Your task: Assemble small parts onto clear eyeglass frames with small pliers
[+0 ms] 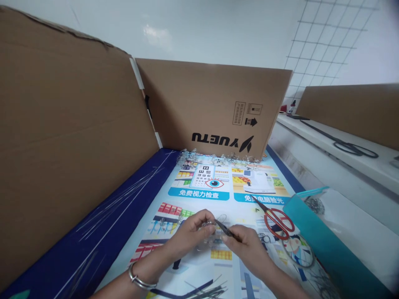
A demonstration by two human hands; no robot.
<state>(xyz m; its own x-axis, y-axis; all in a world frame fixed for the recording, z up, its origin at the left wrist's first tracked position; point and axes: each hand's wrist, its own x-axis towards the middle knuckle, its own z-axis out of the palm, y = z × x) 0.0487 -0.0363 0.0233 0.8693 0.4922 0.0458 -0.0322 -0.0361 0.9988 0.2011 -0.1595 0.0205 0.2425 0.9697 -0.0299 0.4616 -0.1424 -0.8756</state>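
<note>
My left hand (192,233), with a silver bangle on the wrist, pinches a small piece of clear beads and thin wire (206,245). A thin wire loop rises just beyond its fingertips. My right hand (249,246) is closed around dark needle-nose pliers (225,228), whose tip meets the piece at my left fingers. How the tip grips the wire is too small to tell. To the right of the hands lie red-handled scissors (279,222). Cut lengths of wire (207,290) lie near the front edge of the view.
Cardboard panels stand along the left (71,137) and back (199,104). Several clear beaded pieces (218,160) line the back panel's foot. A teal-edged white box (330,249) and a wire coil (307,259) sit at right. Thin straight strands (121,201) lie on the blue left margin.
</note>
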